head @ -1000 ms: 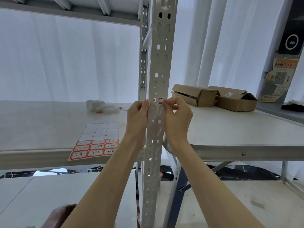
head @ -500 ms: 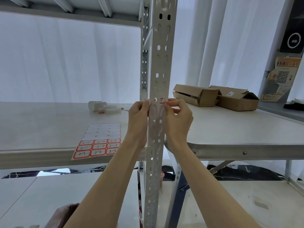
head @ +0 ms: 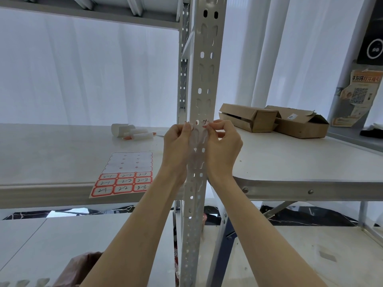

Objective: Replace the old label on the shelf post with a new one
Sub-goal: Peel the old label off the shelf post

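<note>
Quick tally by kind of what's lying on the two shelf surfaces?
Cardboard boxes: 2
Label sheet: 1
White rolls: about 3, bunched, hard to separate
Total: about 6

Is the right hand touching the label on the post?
Touching. The head view shows right hand fingertips pinching the label edge against the post.

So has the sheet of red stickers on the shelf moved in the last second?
No. The sticker sheet lies at the same spot, its bottom corner just overhanging the shelf's front edge, left of the shelf post.
</note>
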